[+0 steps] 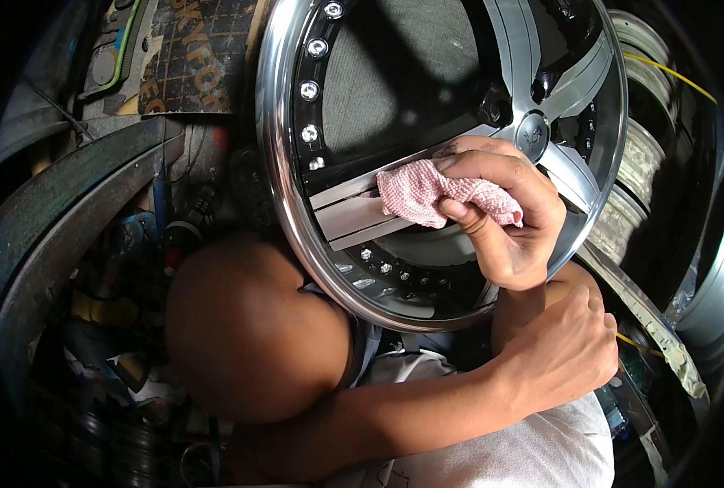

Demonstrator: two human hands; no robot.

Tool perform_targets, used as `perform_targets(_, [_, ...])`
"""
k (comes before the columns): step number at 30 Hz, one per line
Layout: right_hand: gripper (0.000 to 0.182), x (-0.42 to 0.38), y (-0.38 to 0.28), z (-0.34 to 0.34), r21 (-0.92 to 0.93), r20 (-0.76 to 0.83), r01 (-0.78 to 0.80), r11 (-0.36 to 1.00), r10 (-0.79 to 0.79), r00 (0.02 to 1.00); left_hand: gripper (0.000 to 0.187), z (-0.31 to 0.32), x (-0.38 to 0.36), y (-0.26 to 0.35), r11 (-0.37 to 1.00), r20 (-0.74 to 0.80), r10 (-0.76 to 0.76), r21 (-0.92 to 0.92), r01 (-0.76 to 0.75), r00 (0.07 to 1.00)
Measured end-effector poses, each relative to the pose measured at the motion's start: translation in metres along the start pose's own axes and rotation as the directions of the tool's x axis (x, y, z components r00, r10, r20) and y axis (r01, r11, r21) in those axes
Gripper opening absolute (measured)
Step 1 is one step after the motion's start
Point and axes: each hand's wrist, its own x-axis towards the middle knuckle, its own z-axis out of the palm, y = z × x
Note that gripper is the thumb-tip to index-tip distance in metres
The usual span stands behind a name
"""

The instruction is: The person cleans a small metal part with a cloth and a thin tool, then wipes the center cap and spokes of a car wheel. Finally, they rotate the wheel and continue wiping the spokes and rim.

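A car wheel rim (279,175) with a polished chrome lip and silver-and-black spokes stands tilted in front of me. My right hand (512,207) pinches a pink textured cloth (415,193) between thumb and fingers. The cloth lies against the broad lower-left spoke (354,221), close to the round centre cap (532,135). Crossing in front of my right wrist, my left forearm ends in my left hand (569,337), which is curled closed near my knee. Its palm side is hidden, so I cannot see whether anything is in it.
Several bare wheel rims (634,154) are stacked at the right, with a yellow cord (671,75) beside them. Curved dark panels (69,220) stand at the left, above cluttered tools. A printed board (195,57) lies at upper left. My bare knee (252,333) is beside the rim.
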Motion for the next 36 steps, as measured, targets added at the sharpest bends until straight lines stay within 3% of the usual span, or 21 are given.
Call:
perform_targets(14, [0.028,-0.0012,-0.0011,-0.0035,-0.004,0.005,-0.006,1.0,0.006,1.0,0.017,0.0005,-0.0005,0.0004,1.0,0.04,-0.005,0.016,0.005,0.999])
perform_targets(18, [0.028,-0.0022,-0.0018,-0.0044,-0.012,0.003,-0.015,1.0,0.015,1.0,0.016,-0.0054,0.0005,-0.0014,0.996,0.046,0.01,0.093,-0.015,0.999])
perform_targets(22, [0.028,-0.0035,0.0,-0.0052,0.002,0.0,-0.016,1.0,0.016,1.0,0.015,0.0014,-0.0007,0.0003,1.0,0.023,-0.003,0.023,0.003,1.0])
perform_targets(36, [0.028,-0.0066,0.0011,-0.0055,0.006,-0.031,-0.037,0.999,0.037,0.999,0.015,0.0002,-0.0009,0.0006,0.999,0.018,-0.009,0.044,0.008,1.0])
